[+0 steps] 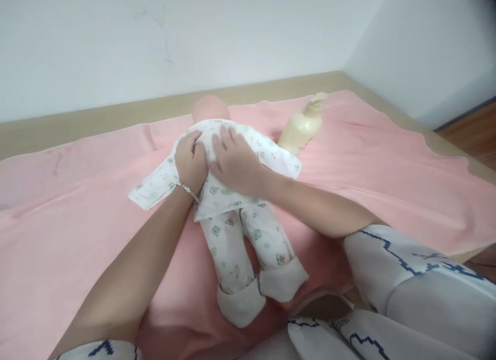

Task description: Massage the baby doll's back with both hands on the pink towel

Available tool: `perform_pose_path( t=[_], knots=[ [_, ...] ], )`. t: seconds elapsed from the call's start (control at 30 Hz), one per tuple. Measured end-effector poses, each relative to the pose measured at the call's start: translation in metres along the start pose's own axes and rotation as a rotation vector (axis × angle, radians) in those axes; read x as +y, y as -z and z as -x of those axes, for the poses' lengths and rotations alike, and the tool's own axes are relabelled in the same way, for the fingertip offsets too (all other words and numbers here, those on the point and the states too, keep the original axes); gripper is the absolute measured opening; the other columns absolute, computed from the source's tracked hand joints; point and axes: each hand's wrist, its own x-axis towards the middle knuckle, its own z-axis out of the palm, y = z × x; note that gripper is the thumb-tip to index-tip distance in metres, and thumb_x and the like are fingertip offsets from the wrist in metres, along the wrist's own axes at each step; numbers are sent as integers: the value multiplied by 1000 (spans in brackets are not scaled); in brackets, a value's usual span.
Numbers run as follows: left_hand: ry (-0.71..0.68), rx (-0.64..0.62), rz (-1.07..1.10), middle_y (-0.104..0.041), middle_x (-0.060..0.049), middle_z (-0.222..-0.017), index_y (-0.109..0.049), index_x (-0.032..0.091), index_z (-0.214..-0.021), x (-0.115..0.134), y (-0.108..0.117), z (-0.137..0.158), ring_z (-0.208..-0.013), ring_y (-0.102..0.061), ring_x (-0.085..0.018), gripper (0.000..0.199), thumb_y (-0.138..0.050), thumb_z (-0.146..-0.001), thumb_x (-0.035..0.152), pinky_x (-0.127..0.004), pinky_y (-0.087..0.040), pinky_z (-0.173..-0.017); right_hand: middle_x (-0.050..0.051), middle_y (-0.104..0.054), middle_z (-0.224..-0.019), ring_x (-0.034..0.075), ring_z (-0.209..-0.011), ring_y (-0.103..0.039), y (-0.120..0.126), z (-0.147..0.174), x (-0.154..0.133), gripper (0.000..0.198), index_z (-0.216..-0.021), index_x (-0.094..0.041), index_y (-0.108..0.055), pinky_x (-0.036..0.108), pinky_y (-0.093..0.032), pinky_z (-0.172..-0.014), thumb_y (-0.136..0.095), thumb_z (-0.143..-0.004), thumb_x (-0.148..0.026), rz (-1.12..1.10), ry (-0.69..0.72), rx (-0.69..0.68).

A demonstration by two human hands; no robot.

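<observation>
Left hand (191,161) loosely curled, hold unclear; right hand (235,163) blurred, spread flat on shirt (222,197); doll (211,109), face unseen

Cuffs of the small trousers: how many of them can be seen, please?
2, one at each leg end of the trousers: the picture-left cuff and the picture-right cuff, which lies slightly higher in view. None seems hidden.

Two hands (191,163) (234,163); one doll (222,197); two trouser legs (229,249) (269,233); one bottle (301,128); one cloth (96,246)
</observation>
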Motion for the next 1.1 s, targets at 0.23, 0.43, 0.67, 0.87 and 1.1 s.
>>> perform_pose_path(
  t=[0.23, 0.43, 0.67, 0.87, 1.1],
  knots=[
    [34, 22, 27, -72, -5, -124, -72, 21, -112, 0, 2, 2, -120, -64, -21, 38, -40, -90, 20, -37, -49, -111, 17, -35, -162, 30, -154, -26, -2, 10, -12, 58, -150, 0, -42, 55, -16, -130, -35, -97, -21, -37, 246, 1],
    [-22, 26, 21, -72, -4, -124, -71, 20, -113, -1, 1, 3, -122, -63, -21, 38, -43, -87, 17, -37, -48, -113, 8, -27, -167, 31, -157, -19, 7, -28, 34, 57, -155, -16, -40, 58, -14, -129, -39, -100, -32, -135, 158, -87],
    [3, 21, 24, -71, -1, -126, -71, 22, -112, 0, 2, 3, -125, -61, -21, 38, -43, -88, 17, -37, -47, -116, 30, -30, -161, 45, -152, -26, 6, -13, 19, 66, -153, 4, -32, 66, -23, -122, -37, -102, -37, -67, -181, -64],
    [20, 32, 20, -71, -2, -125, -72, 23, -112, -2, 0, 2, -122, -63, -22, 37, -44, -88, 19, -38, -49, -112, 23, -26, -164, 44, -155, -18, 2, 12, -14, 59, -153, -1, -38, 65, -16, -125, -39, -99, -25, -3, 80, 17],
    [-17, 26, 9, -71, -3, -125, -71, 22, -113, 0, 2, 3, -122, -63, -21, 39, -42, -88, 18, -36, -48, -112, 7, -29, -166, 33, -156, -21, 7, -28, 30, 56, -154, -17, -42, 61, -17, -127, -36, -100, -30, -129, 145, -80]
  ],
)
